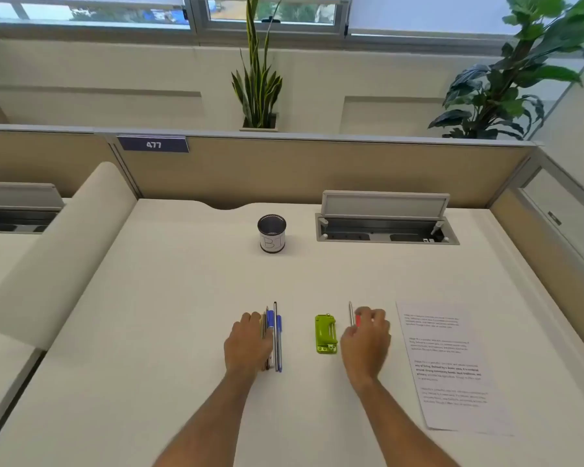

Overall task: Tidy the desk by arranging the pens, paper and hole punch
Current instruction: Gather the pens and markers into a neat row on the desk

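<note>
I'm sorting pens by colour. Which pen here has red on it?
The red pen at the right hand, right of the green hole punch. The other pens, bunched by the left hand, show blue and dark barrels.

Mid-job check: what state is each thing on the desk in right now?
Pen cup: upright, no pens sticking out.
Cable hatch: lid open.
Hole punch: lying flat, untouched.
Pen row: flat, left hand rests on it.
Red pen: pinched by right hand.
Paper: flat, printed side up.
</note>
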Motion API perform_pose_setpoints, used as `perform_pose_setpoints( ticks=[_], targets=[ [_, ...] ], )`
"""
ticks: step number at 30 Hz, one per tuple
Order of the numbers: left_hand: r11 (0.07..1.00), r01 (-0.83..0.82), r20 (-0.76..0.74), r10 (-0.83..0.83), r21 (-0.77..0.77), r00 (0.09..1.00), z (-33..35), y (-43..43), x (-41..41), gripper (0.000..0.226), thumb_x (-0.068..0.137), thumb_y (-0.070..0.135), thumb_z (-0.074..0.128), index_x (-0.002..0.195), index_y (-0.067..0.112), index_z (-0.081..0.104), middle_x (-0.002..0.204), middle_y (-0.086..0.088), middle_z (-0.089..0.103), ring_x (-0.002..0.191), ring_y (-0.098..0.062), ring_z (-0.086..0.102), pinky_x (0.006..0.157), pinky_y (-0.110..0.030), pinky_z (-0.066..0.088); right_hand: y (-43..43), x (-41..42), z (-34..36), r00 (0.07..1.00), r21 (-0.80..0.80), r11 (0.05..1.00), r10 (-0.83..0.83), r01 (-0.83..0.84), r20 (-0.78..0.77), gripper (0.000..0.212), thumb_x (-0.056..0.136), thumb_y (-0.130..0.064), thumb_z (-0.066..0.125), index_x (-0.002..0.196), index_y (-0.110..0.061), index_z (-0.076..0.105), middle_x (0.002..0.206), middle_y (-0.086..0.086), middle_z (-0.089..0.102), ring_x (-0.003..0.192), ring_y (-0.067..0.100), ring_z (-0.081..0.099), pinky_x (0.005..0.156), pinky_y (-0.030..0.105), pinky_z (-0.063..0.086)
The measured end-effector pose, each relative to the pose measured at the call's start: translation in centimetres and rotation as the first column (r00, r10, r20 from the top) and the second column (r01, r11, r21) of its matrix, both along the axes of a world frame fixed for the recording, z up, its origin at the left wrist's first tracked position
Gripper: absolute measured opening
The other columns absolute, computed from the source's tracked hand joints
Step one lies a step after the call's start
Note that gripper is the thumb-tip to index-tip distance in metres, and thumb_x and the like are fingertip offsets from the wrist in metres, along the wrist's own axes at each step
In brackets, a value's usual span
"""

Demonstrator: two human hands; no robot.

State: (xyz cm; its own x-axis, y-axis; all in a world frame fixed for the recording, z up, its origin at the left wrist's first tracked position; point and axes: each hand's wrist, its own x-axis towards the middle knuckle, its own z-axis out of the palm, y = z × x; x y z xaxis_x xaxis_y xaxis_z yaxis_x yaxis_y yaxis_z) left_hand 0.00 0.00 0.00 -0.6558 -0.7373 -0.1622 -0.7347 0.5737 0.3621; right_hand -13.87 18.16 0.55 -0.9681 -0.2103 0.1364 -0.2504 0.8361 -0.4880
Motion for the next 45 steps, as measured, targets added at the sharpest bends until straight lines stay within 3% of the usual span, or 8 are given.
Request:
perform_pose_setpoints(
  ticks=[4, 8, 13, 18, 21, 24, 31, 45],
  targets=[
    [0.988, -0.137, -0.057, 0.142, 0.076, 0.988, -0.2, 0.8, -0.7, 0.026, 0.104, 0.037, 0.059, 0.118, 0.016, 0.065, 0.115, -0.002, 0.067, 0.104, -0.026, 0.065, 0.080, -0.041, 0.057, 3.2, -2.0, -0.5, 0.960, 0.018, 0.976, -0.215, 0.215, 0.180, 0.031, 0.091, -0.005, 0.073, 0.121, -0.006, 0.065, 0.120, 0.015, 0.060, 0.104, 0.036, 0.060, 0.082, 0.048, 0.056],
    [0.988, -0.144, -0.027, 0.145, 0.058, 0.989, -1.1, 1.8, -1.4, 0.025, 0.104, 0.036, 0.059, 0.119, 0.016, 0.063, 0.115, -0.002, 0.065, 0.103, -0.024, 0.064, 0.076, -0.037, 0.056, 4.6, -2.9, -1.7, 0.918, -0.016, 0.972, -0.215, 0.233, 0.333, 0.028, 0.096, -0.014, 0.071, 0.122, -0.007, 0.063, 0.123, 0.013, 0.059, 0.105, 0.035, 0.062, 0.084, 0.049, 0.060],
    [0.980, -0.186, -0.039, 0.189, 0.077, 0.981, -1.5, 2.0, -2.1, 0.022, 0.103, 0.030, 0.060, 0.117, 0.014, 0.064, 0.115, -0.005, 0.065, 0.104, -0.029, 0.064, 0.076, -0.040, 0.055, 4.6, -3.2, -2.0, 0.932, -0.083, 0.964, -0.219, 0.252, 0.290, 0.022, 0.097, -0.017, 0.072, 0.116, -0.009, 0.066, 0.117, 0.012, 0.062, 0.100, 0.032, 0.062, 0.080, 0.047, 0.060],
    [0.969, -0.219, -0.076, 0.229, 0.114, 0.971, -1.8, 1.8, -2.1, 0.021, 0.102, 0.027, 0.062, 0.116, 0.012, 0.066, 0.117, -0.008, 0.065, 0.103, -0.031, 0.066, 0.080, -0.043, 0.057, 1.0, -1.3, -0.8, 0.992, -0.227, 0.974, 0.012, 0.016, 0.124, 0.016, 0.094, -0.004, 0.067, 0.104, -0.015, 0.065, 0.101, 0.001, 0.065, 0.087, 0.022, 0.062, 0.066, 0.031, 0.047],
    [0.972, -0.211, -0.065, 0.218, 0.102, 0.974, -1.9, 1.8, -2.4, 0.022, 0.102, 0.028, 0.061, 0.116, 0.011, 0.067, 0.118, -0.008, 0.065, 0.103, -0.031, 0.066, 0.080, -0.044, 0.058, -2.6, 1.6, -0.5, 0.957, -0.224, 0.956, 0.231, -0.190, 0.176, 0.016, 0.095, -0.004, 0.061, 0.099, -0.019, 0.063, 0.093, -0.004, 0.065, 0.077, 0.015, 0.061, 0.058, 0.020, 0.042],
    [0.979, -0.189, -0.031, 0.192, 0.078, 0.981, -2.0, 1.6, -2.4, 0.024, 0.102, 0.028, 0.061, 0.118, 0.012, 0.068, 0.120, -0.006, 0.065, 0.104, -0.027, 0.065, 0.082, -0.042, 0.061, -6.1, 4.5, -1.3, 0.879, -0.148, 0.925, 0.378, -0.349, 0.291, 0.011, 0.097, -0.010, 0.056, 0.098, -0.018, 0.063, 0.092, -0.002, 0.068, 0.079, 0.017, 0.062, 0.062, 0.029, 0.048],
    [0.992, -0.123, 0.057, 0.124, -0.023, 0.991, -2.7, 0.4, -1.5, 0.024, 0.103, 0.030, 0.059, 0.120, 0.017, 0.069, 0.120, 0.001, 0.064, 0.103, -0.020, 0.061, 0.074, -0.030, 0.057, -9.2, 5.7, -3.1, 0.809, 0.060, 0.909, 0.336, -0.413, 0.483, 0.024, 0.101, -0.024, 0.063, 0.120, -0.010, 0.065, 0.116, 0.010, 0.070, 0.102, 0.029, 0.073, 0.078, 0.037, 0.059],
    [0.988, 0.110, 0.124, -0.096, -0.113, 0.988, -5.2, -4.6, 1.2, 0.036, 0.105, -0.006, 0.044, 0.131, 0.012, 0.060, 0.126, -0.005, 0.064, 0.111, -0.023, 0.061, 0.083, -0.030, 0.056, -13.7, 6.7, -4.2, 0.826, 0.310, 0.794, 0.384, -0.524, 0.412, 0.024, 0.100, -0.009, 0.064, 0.123, -0.011, 0.071, 0.124, 0.010, 0.073, 0.112, 0.027, 0.074, 0.088, 0.032, 0.059]
  ],
)
